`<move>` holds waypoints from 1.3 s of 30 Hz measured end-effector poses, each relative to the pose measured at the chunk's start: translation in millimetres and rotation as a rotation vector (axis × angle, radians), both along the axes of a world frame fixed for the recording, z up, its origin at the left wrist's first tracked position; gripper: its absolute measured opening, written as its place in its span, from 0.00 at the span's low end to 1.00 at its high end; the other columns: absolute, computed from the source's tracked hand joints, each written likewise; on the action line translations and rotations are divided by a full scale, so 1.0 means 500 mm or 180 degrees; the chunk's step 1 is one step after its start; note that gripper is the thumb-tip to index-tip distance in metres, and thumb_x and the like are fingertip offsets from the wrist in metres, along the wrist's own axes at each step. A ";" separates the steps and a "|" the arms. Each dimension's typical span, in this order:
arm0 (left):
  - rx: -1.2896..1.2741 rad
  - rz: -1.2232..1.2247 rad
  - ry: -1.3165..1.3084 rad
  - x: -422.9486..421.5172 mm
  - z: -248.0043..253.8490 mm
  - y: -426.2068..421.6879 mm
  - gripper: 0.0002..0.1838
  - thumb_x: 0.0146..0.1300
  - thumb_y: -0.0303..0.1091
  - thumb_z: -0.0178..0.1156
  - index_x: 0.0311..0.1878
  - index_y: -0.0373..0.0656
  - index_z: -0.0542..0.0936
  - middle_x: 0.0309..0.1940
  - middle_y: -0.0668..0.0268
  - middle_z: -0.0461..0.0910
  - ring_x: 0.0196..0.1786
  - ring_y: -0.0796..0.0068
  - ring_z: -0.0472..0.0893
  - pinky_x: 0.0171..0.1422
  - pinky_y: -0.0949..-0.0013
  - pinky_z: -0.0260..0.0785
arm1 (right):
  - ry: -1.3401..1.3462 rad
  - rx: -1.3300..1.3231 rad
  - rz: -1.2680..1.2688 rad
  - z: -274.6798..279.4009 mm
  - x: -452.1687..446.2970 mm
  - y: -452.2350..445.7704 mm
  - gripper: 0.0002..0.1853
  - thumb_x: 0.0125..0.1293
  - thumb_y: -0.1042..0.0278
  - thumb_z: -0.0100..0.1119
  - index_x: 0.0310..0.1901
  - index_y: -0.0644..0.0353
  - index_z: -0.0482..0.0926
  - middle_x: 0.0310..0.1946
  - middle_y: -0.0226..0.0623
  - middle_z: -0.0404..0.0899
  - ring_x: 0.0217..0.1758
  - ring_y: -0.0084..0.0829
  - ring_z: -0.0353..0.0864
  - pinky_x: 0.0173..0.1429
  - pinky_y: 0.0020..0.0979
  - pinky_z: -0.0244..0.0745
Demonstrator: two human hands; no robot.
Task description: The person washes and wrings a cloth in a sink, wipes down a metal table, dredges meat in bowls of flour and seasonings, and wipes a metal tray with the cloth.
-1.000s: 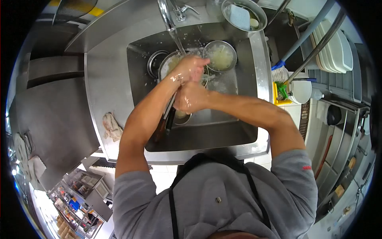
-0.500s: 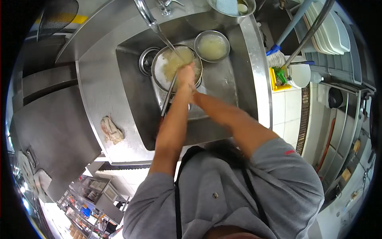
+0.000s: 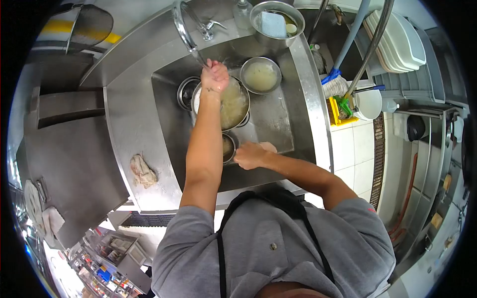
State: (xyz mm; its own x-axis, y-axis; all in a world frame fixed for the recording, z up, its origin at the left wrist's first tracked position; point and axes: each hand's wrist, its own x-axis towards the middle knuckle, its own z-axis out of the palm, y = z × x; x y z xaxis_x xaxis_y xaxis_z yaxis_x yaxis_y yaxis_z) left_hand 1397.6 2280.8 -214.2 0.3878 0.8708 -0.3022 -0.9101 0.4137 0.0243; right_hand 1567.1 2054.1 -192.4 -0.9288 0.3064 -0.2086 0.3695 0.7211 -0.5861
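Note:
My left hand (image 3: 214,77) is at the end of the curved faucet spout (image 3: 183,30), above the rim of a large round pot (image 3: 233,107) of cloudy, yellowish liquid. Its fingers are curled; what they hold, if anything, is unclear. Lower in the sink, my right hand (image 3: 250,155) is closed beside a small metal bowl (image 3: 228,148), and its fingers are partly hidden. A pale patch (image 3: 268,147) shows just behind it, too unclear to name. A metal bowl (image 3: 260,75) of cloudy liquid sits right of the pot.
The steel sink (image 3: 278,119) has a pot (image 3: 277,25) with a light blue sponge on its back right corner. A crumpled cloth (image 3: 143,171) lies on the left ledge. Right of the sink are mop handles (image 3: 354,30), a white bucket (image 3: 367,104) and stacked white tubs (image 3: 397,42).
My hands were together over the sink and are now apart: the left has gone up to the spout, the right down toward the near side. The large pot was partly covered by them.

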 end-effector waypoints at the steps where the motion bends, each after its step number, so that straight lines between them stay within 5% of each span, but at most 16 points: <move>1: 0.0007 0.0032 0.0014 -0.006 0.005 -0.016 0.21 0.72 0.52 0.53 0.32 0.44 0.73 0.18 0.73 0.65 0.16 0.80 0.62 0.18 0.77 0.55 | 0.0052 -0.0149 -0.0089 0.000 -0.003 -0.009 0.09 0.51 0.65 0.60 0.28 0.60 0.85 0.25 0.47 0.83 0.33 0.49 0.85 0.37 0.48 0.78; 5: 0.0324 -0.0313 0.2886 -0.008 0.062 -0.150 0.31 0.71 0.66 0.43 0.41 0.45 0.79 0.28 0.71 0.75 0.26 0.75 0.71 0.33 0.70 0.65 | 0.1265 -0.1176 -0.1777 0.039 -0.014 0.039 0.08 0.57 0.66 0.60 0.26 0.61 0.81 0.20 0.44 0.80 0.25 0.38 0.81 0.31 0.42 0.74; 7: -0.0195 -0.1224 0.3235 -0.008 0.113 -0.284 0.38 0.68 0.73 0.40 0.50 0.43 0.79 0.34 0.65 0.79 0.39 0.71 0.78 0.52 0.63 0.69 | 0.2103 -0.2882 -0.2736 0.032 -0.039 0.111 0.05 0.63 0.70 0.59 0.29 0.60 0.79 0.22 0.35 0.79 0.25 0.28 0.78 0.30 0.35 0.73; 9: -0.0366 -0.0705 0.2640 0.010 0.109 -0.399 0.40 0.68 0.73 0.38 0.60 0.44 0.74 0.46 0.62 0.80 0.44 0.70 0.80 0.56 0.63 0.71 | 0.2608 -0.4062 -0.3062 0.043 -0.075 0.199 0.02 0.68 0.73 0.57 0.36 0.59 0.78 0.29 0.31 0.81 0.28 0.22 0.78 0.30 0.27 0.72; 10: -0.0346 -0.1019 0.2094 -0.017 0.100 -0.448 0.42 0.69 0.72 0.36 0.63 0.42 0.72 0.51 0.61 0.79 0.47 0.66 0.81 0.56 0.61 0.75 | 0.2998 -0.4272 -0.3077 0.058 -0.096 0.240 0.03 0.70 0.72 0.56 0.38 0.60 0.78 0.34 0.32 0.81 0.27 0.22 0.77 0.29 0.25 0.71; 14: -0.0268 -0.0848 0.3362 -0.094 0.191 -0.556 0.27 0.72 0.51 0.54 0.61 0.38 0.72 0.40 0.64 0.80 0.36 0.74 0.79 0.38 0.68 0.74 | 0.2898 -0.3348 -0.3582 0.065 -0.168 0.389 0.04 0.71 0.71 0.55 0.43 0.60 0.77 0.40 0.37 0.81 0.29 0.21 0.77 0.27 0.21 0.68; 17: -0.0434 -0.0834 0.4040 -0.122 0.326 -0.656 0.23 0.71 0.43 0.58 0.61 0.35 0.72 0.39 0.66 0.80 0.38 0.77 0.79 0.35 0.72 0.73 | 0.2832 -0.4386 -0.3289 0.077 -0.207 0.461 0.06 0.70 0.69 0.56 0.45 0.58 0.78 0.40 0.36 0.81 0.29 0.25 0.79 0.26 0.25 0.70; 20: -0.1085 -0.0188 0.4536 -0.134 0.417 -0.795 0.25 0.68 0.41 0.62 0.60 0.34 0.68 0.38 0.62 0.79 0.34 0.76 0.79 0.33 0.75 0.74 | 0.1957 -0.0024 -0.3584 0.117 -0.201 0.520 0.09 0.64 0.62 0.59 0.36 0.59 0.81 0.29 0.45 0.83 0.32 0.50 0.84 0.36 0.46 0.77; 22: -0.1884 0.0181 0.4671 -0.153 0.437 -0.914 0.21 0.69 0.38 0.60 0.56 0.35 0.68 0.34 0.62 0.77 0.29 0.76 0.78 0.26 0.74 0.71 | 0.0875 0.0780 -0.3596 0.156 -0.161 0.553 0.12 0.62 0.54 0.59 0.39 0.50 0.85 0.34 0.47 0.84 0.38 0.50 0.85 0.42 0.48 0.78; 27: -0.3004 0.0740 0.4746 -0.135 0.358 -1.215 0.23 0.71 0.48 0.55 0.50 0.32 0.76 0.28 0.61 0.79 0.24 0.70 0.80 0.21 0.70 0.73 | -0.0198 0.2250 -0.3022 0.092 -0.128 0.688 0.15 0.62 0.60 0.56 0.43 0.59 0.84 0.46 0.53 0.83 0.53 0.47 0.83 0.55 0.46 0.78; 29: -0.3780 0.0143 0.4865 -0.098 0.288 -1.345 0.31 0.71 0.56 0.50 0.48 0.31 0.81 0.31 0.52 0.83 0.33 0.58 0.85 0.32 0.58 0.78 | -0.0759 0.1858 -0.1978 0.045 -0.124 0.782 0.15 0.61 0.62 0.56 0.45 0.59 0.83 0.46 0.48 0.84 0.53 0.48 0.82 0.58 0.46 0.76; 30: -0.3970 0.0455 0.4709 -0.073 0.218 -1.420 0.31 0.71 0.56 0.50 0.48 0.31 0.81 0.31 0.52 0.83 0.33 0.58 0.85 0.32 0.58 0.78 | -0.0159 0.1758 -0.2236 0.044 -0.107 0.788 0.14 0.60 0.61 0.57 0.42 0.61 0.83 0.44 0.50 0.84 0.51 0.49 0.83 0.55 0.46 0.77; 32: -0.4388 -0.1354 0.5773 -0.008 0.111 -1.540 0.34 0.70 0.60 0.47 0.50 0.33 0.82 0.37 0.47 0.85 0.42 0.49 0.85 0.47 0.51 0.77 | -0.0139 0.0977 -0.2482 -0.103 -0.102 0.992 0.15 0.59 0.64 0.60 0.43 0.65 0.81 0.42 0.51 0.84 0.48 0.48 0.83 0.53 0.45 0.77; 33: -0.4896 -0.0901 0.5327 0.046 0.082 -1.562 0.35 0.68 0.63 0.44 0.49 0.37 0.83 0.44 0.45 0.83 0.50 0.47 0.82 0.57 0.53 0.73 | 0.1032 0.0298 -0.2540 -0.037 -0.062 0.962 0.16 0.59 0.68 0.59 0.48 0.66 0.81 0.43 0.51 0.83 0.48 0.42 0.83 0.55 0.39 0.76; 36: -0.5582 -0.0567 0.5059 0.185 -0.030 -1.660 0.35 0.62 0.65 0.52 0.39 0.36 0.85 0.34 0.48 0.85 0.41 0.51 0.86 0.49 0.54 0.78 | 0.2791 -0.0836 -0.2625 -0.010 -0.058 0.924 0.24 0.63 0.76 0.52 0.62 0.59 0.73 0.52 0.35 0.79 0.47 0.32 0.80 0.49 0.35 0.76; 39: -0.5715 -0.0372 0.4424 0.267 -0.089 -1.738 0.30 0.61 0.59 0.56 0.40 0.36 0.85 0.35 0.50 0.85 0.39 0.53 0.86 0.44 0.55 0.78 | 0.2091 -0.1717 -0.2424 0.045 -0.055 0.764 0.03 0.69 0.66 0.53 0.37 0.52 0.74 0.28 0.24 0.74 0.27 0.19 0.72 0.26 0.23 0.67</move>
State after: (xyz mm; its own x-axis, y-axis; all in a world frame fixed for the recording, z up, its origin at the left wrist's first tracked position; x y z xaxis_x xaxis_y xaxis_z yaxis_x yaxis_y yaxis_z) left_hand 1531.3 1411.7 -258.8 -0.6716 -0.5170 -0.5307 -0.6458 0.7595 0.0774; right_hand 1539.6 2435.9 -169.9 -0.5181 0.8549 -0.0262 0.1103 0.0364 -0.9932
